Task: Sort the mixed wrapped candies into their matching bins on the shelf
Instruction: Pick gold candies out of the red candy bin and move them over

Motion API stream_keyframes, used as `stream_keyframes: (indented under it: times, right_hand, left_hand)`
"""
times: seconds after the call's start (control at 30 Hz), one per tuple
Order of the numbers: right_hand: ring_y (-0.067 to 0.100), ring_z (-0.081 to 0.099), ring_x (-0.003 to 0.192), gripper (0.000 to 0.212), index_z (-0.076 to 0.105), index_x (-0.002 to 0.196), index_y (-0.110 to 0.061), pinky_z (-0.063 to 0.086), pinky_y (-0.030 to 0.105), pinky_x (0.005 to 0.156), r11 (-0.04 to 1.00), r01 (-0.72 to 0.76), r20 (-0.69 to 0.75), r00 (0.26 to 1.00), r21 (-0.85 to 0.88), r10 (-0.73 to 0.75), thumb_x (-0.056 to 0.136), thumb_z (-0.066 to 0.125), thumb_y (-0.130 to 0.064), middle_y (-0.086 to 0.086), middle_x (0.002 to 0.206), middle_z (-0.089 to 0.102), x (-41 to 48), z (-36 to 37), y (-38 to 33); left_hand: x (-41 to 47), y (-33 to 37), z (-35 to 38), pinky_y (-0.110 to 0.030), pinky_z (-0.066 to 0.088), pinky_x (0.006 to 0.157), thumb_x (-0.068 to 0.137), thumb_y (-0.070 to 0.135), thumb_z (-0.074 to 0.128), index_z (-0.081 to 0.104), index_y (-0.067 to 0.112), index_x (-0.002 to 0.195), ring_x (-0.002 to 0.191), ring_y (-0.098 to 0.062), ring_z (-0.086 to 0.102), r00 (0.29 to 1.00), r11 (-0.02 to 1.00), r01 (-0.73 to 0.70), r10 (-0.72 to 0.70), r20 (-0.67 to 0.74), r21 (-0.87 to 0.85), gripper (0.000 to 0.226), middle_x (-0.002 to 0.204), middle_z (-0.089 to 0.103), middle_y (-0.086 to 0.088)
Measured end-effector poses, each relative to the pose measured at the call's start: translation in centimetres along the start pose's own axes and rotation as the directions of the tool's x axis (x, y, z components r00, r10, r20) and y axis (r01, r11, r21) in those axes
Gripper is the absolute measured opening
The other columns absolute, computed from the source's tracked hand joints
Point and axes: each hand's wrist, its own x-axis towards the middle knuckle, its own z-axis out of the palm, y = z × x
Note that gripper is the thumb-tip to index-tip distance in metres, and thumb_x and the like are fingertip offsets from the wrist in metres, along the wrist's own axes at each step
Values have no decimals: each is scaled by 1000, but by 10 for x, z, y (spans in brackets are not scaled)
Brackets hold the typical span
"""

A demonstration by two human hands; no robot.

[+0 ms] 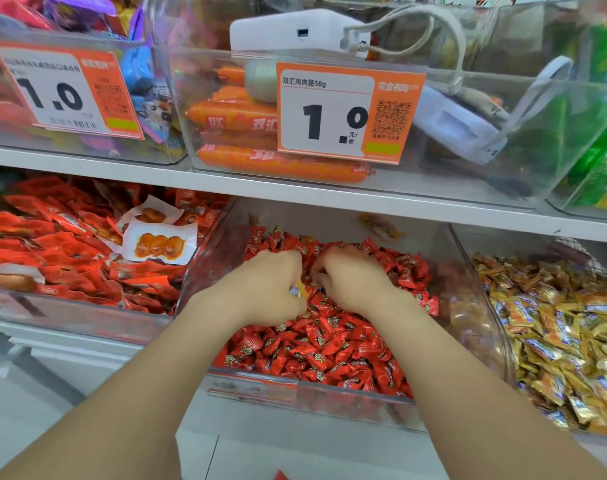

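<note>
Head view. Nearest: two bare forearms, reaching up and in over the front wall of the middle bin [253, 389]. Inside: red wrapped candies [326, 351], heaped across the whole bin.

On top of the heap, left hand [267, 289]: curled closed, pinching a stray yellow-and-blue candy [298, 291] on the thumb side, with only a small end exposed. Just beside it, right hand [350, 282]: fingers curled down into the red heap. Contents, if any, hidden; cannot tell.

Step in hand, by judgement: picking strays out of the red bin. To do it well:
- Pinch the stray by the wrapper body, not by a twisted end.
- Lift straight up, clear of the heap, to avoid dragging red pieces over the wall.
- Rake lightly with the right fingers to turn up buried strays.
- Check wrapper colour before letting go.

Likely home: the gold-wrapped candies [555, 334] in the bin to the right. Match unconfirmed at this blur.

Orientation of the stray: exposed end towards the right hand. Too little showing to fix the long axis.

Farther left: flat red packets [52, 258] in the neighbouring bin. Farthest, one shelf up: orange sausages [239, 119], long axis left to right, beside a price tag [343, 112].
</note>
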Motion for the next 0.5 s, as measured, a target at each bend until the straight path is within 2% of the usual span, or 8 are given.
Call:
stream_keyframes:
  times: [0.07, 0.13, 0.2, 0.27, 0.37, 0.5]
  right_hand:
    - [33, 65, 111, 29, 74, 122, -35, 56, 38, 87, 999, 22, 63, 998, -37, -20, 100, 62, -21, 7, 121, 67, 2, 4, -1]
    - [33, 65, 109, 34, 69, 130, -33, 51, 37, 83, 996, 31, 83, 996, -89, -23, 100, 64, -19, 8, 123, 64, 2, 9, 2]
    - [33, 66, 107, 28, 66, 126, -22, 47, 36, 76, 989, 20, 88, 996, -147, -7, 98, 67, -19, 8, 121, 62, 2, 12, 2]
    - [33, 66, 106, 21, 63, 117, -18, 49, 38, 76, 988, 11, 105, 994, -153, 5, 98, 69, -24, 8, 119, 60, 2, 14, 3]
    - [32, 64, 101, 22, 60, 110, -17, 54, 40, 80, 998, -2, 93, 996, -61, 7, 98, 67, -35, 8, 115, 61, 2, 8, 8]
    - [34, 64, 83, 18, 50, 115, -14, 48, 37, 66, 982, -38, -19, 999, 182, 42, 98, 53, -19, 12, 95, 66, 1, -5, 16]
  left_hand:
    - [7, 1, 0, -38, 47, 63, 92, 28, 57, 44, 21, 91, 77, -29, 58, 992, 999, 46, -47, -120, -6, 15, 90, 58, -5]
    - [17, 4, 3, -43, 52, 77, 97, 26, 50, 48, 20, 106, 89, -35, 59, 982, 995, 88, -80, -172, 38, 12, 98, 58, -6]
    - [25, 4, 9, -41, 52, 83, 98, 24, 48, 55, 21, 116, 100, -37, 62, 980, 984, 131, -110, -163, 120, 20, 111, 62, -9]
    - [33, 1, 18, -39, 49, 81, 98, 24, 53, 61, 20, 119, 107, -37, 65, 978, 965, 173, -145, -149, 199, 23, 118, 64, -10]
    - [42, -5, 29, -38, 44, 75, 97, 24, 63, 64, 20, 118, 106, -35, 67, 971, 945, 203, -160, -180, 255, 22, 116, 67, -7]
    - [45, -9, 30, -40, 52, 81, 89, 37, 77, 65, 21, 119, 110, -34, 68, 970, 950, 216, -182, -163, 224, 36, 119, 67, -6]
